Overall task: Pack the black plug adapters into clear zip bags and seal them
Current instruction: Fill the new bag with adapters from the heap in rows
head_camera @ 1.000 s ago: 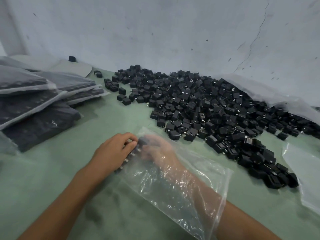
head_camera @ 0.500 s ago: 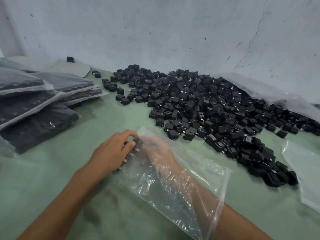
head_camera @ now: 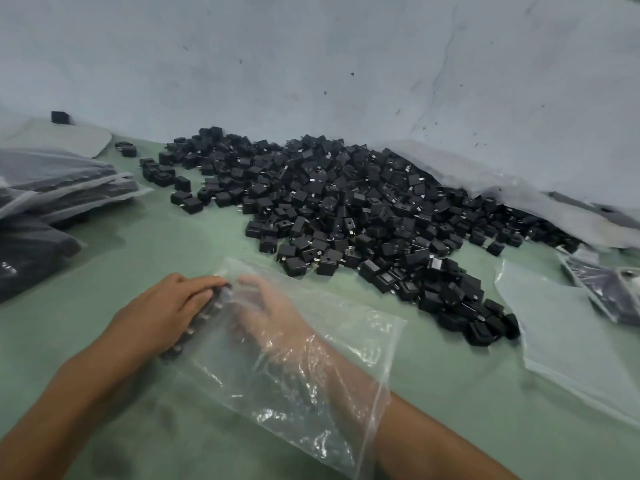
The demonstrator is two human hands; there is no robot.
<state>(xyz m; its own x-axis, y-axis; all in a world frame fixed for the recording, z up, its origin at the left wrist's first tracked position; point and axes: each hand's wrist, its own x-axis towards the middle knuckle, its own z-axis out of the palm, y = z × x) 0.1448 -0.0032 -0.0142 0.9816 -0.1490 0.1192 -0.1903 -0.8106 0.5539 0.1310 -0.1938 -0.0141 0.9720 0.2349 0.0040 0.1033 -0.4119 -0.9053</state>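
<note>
A pale green tabletop meets a cracked grey wall. The left hand grips a row of adapters against the clear zip bag; the right hand lies flat inside the bag.

Left hand lies palm down, fingers curled over; right hand reaches forward, fingers extended, forearm behind it

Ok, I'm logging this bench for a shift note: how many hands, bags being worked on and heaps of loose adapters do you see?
Hands: 2, left hand and right hand
Bag being filled: 1
Heap of loose adapters: 1
Total: 4
</note>
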